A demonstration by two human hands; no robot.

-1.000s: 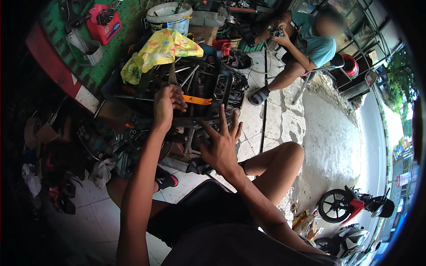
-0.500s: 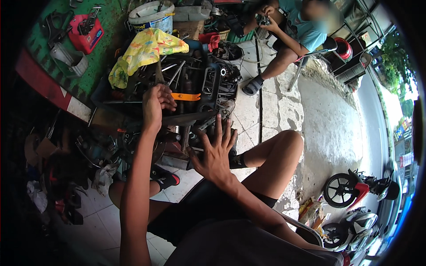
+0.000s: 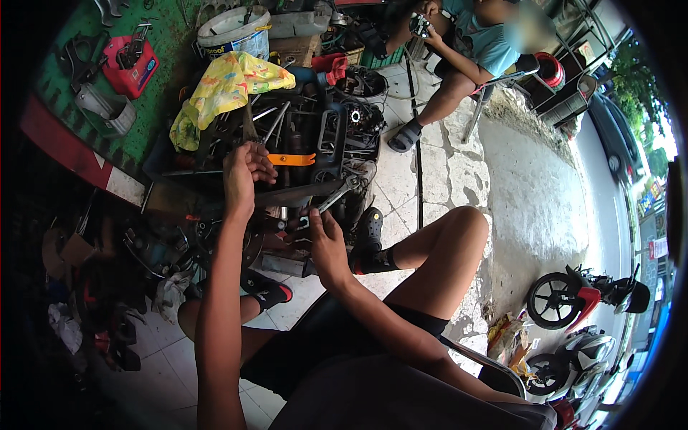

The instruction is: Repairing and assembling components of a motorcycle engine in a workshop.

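In the head view my left hand (image 3: 247, 165) has curled fingers at the lower end of a brownish flat piece (image 3: 249, 127) in a dark bin of tools (image 3: 331, 125); what it grips is hard to make out. An orange flat tool (image 3: 294, 159) lies just right of its fingers. Lower down, my right hand (image 3: 326, 240) is closed on a long silver wrench (image 3: 332, 198), angled up to the right. A long dark bar (image 3: 301, 190) crosses between the hands. A patterned yellow cloth (image 3: 222, 86) drapes over the bin's back.
A white bucket (image 3: 233, 36) and red container (image 3: 129, 68) are behind. A co-worker (image 3: 494, 50) sits at upper right holding a metal part. My bent leg (image 3: 448, 258) is below right. Motorcycles (image 3: 566, 308) stand by the road; dark clutter (image 3: 107, 287) fills the left.
My right hand's spread fingers have closed onto the silver wrench. My left hand stays curled at the bin, shifted left and slightly up in view. A dark car has appeared on the road.
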